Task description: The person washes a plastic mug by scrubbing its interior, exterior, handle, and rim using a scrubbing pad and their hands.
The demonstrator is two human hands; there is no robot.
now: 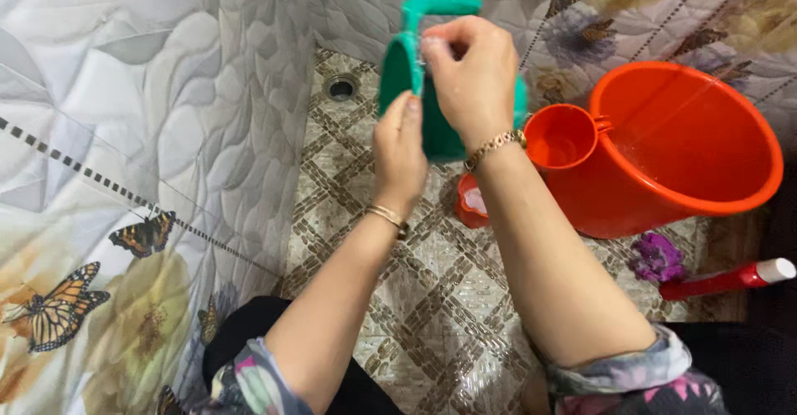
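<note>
Green plastic jug [436, 124]: both hands are grasping it, left hand [400, 153] and right hand [471, 75].
Orange plastic bucket [689, 149]: is holding a small orange mug [560, 137] at its rim.

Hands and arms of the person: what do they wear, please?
Both forearms are bare. The left hand has a thin gold bangle at the wrist; the right hand has a gold chain bracelet. Floral sleeves, grey with pink, are pushed up to the elbows.
</note>
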